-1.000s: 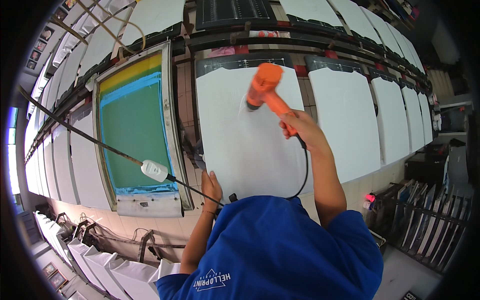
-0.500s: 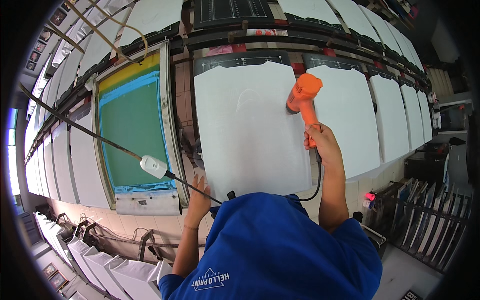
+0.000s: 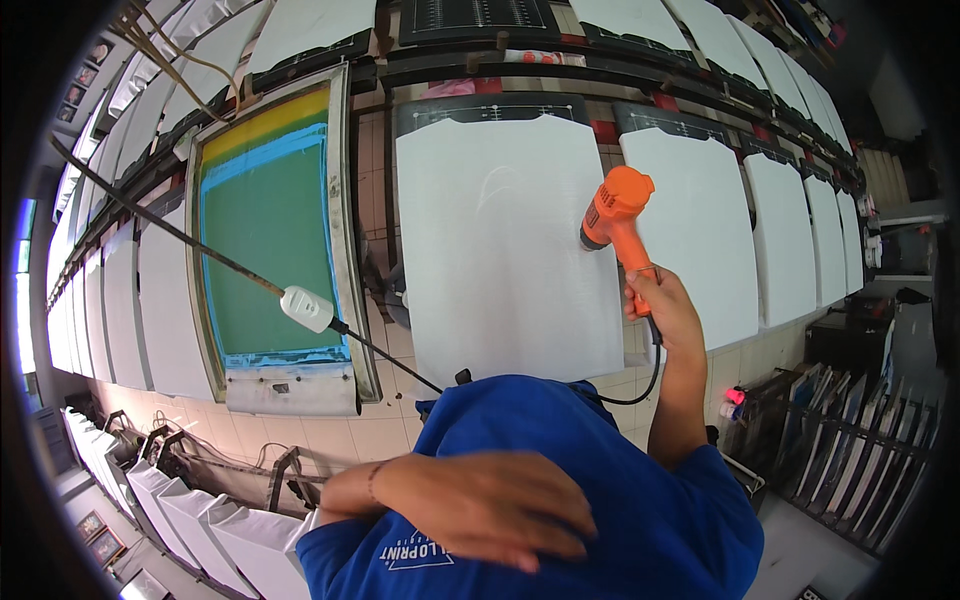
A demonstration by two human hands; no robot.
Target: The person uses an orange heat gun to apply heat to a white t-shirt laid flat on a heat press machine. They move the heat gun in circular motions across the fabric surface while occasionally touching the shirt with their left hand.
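My right hand point(image 3: 664, 302) is closed round the handle of an orange heat gun point(image 3: 622, 205). The dark nozzle tilts down and left over the right edge of a white fabric-covered printing board point(image 3: 505, 230), apart from it as far as I can tell. Faint curved marks show on the fabric. My left hand point(image 3: 490, 505) crosses in front of my blue shirt point(image 3: 600, 450), slightly blurred, fingers stretched out and holding nothing. From the heat gun's handle a black cord point(image 3: 650, 380) loops down to my waist.
Left of the board stands a framed printing screen point(image 3: 265, 240) with green mesh and blue tape. A cable with a white plug connector point(image 3: 307, 309) hangs across it. More white-covered boards point(image 3: 690, 230) line the rails. A rack of frames point(image 3: 850, 440) stands at lower right.
My left hand has moved from beside the board's lower left corner to in front of my chest. The heat gun has shifted slightly right and down in the picture.
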